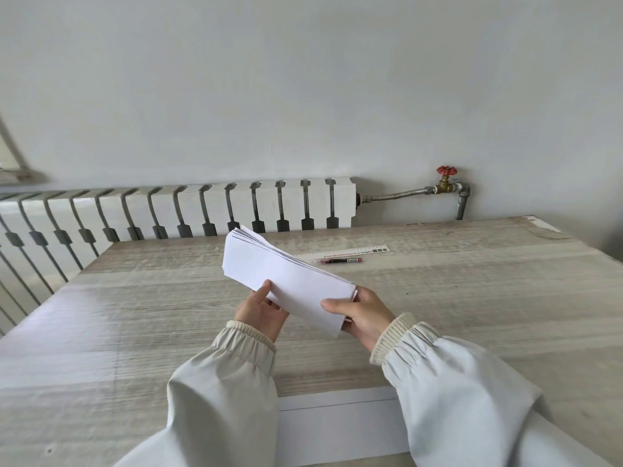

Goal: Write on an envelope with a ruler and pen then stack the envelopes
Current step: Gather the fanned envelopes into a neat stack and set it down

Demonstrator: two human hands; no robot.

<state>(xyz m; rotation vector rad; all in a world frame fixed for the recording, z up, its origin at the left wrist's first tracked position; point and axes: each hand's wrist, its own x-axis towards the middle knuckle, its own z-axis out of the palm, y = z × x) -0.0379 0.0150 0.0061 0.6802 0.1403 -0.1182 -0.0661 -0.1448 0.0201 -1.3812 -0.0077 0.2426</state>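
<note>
Pale wooden desk [135, 315]: an envelope stack [286, 281] is pinched by both hands' fingers [332, 304] at mid-desk; one envelope should be separated gently, ruler [347, 253] and pen [340, 260] near the far edge.

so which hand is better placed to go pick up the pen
Right, probably. The pen and ruler lie on the table beyond and right of the envelope stack, nearer the right hand. The left hand could keep holding the stack.

White envelope stack [286, 278] aloft, tilted
</note>
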